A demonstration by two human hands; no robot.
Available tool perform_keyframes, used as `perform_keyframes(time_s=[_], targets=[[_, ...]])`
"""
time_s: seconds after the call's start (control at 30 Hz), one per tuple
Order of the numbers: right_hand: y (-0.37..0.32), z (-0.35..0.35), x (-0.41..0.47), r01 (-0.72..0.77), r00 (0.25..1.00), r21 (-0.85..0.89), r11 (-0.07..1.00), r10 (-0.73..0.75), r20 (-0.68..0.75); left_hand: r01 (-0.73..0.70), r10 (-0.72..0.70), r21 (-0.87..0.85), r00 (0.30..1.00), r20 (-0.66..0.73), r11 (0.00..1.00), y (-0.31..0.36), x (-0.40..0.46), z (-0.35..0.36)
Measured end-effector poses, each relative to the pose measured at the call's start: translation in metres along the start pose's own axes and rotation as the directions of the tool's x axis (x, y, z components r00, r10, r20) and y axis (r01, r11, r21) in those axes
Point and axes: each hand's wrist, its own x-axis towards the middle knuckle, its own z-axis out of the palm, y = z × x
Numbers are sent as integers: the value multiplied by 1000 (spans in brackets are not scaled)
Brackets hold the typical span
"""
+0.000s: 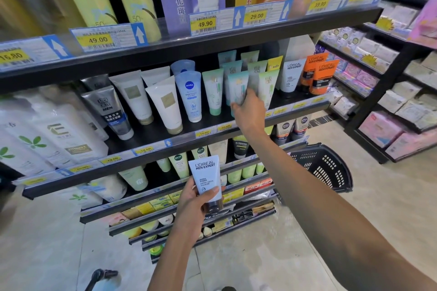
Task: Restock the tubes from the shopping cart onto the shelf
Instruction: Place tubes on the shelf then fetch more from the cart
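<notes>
A shop aisle with a pale tiled floor ran in front of a black shelf unit (179,54) whose front edges carried yellow price tags (204,23); a second black rack of pastel packs (387,92) stood off to the right. The second shelf (151,136) from the top held a row of upright tubes standing cap-down; near its left end stood a silver and black tube marked MEN (107,111), then two white tubes with gold caps, then a blue Nivea tube (190,95) near the middle; toward the right end stood white L'Oreal Men Expert tubes (292,75) and, beside them at the far end, orange tubes (322,78). The right hand (249,111) reached up to the front edge of that shelf, right of centre; its fingers (251,95) were closed round a pale teal tube (238,88) that stood among green and white ones, though whether the tube's base touched the shelf could not be told. The left hand (192,199) was lower, in front of the lower shelves; it was clamped on a white L'Oreal Men Expert tube with a dark cap (208,178), held upright with the label facing the camera, clear of any shelf. A black plastic basket (324,168) sat to the right of the right forearm, beside the right end of the lower shelves; its contents could not be seen.
</notes>
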Motion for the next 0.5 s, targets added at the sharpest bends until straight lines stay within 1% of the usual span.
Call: perform_keyframes(time_s=[0.3,0.5], targets=[[-3,5,6,-12,1000,-21,1000,12,1,-17,17,6,1000,-4,1000,7,-5,3],[1,6,0,34,999,-46,998,-34,-2,-37,36,11,999,14,999,11,-2,3]])
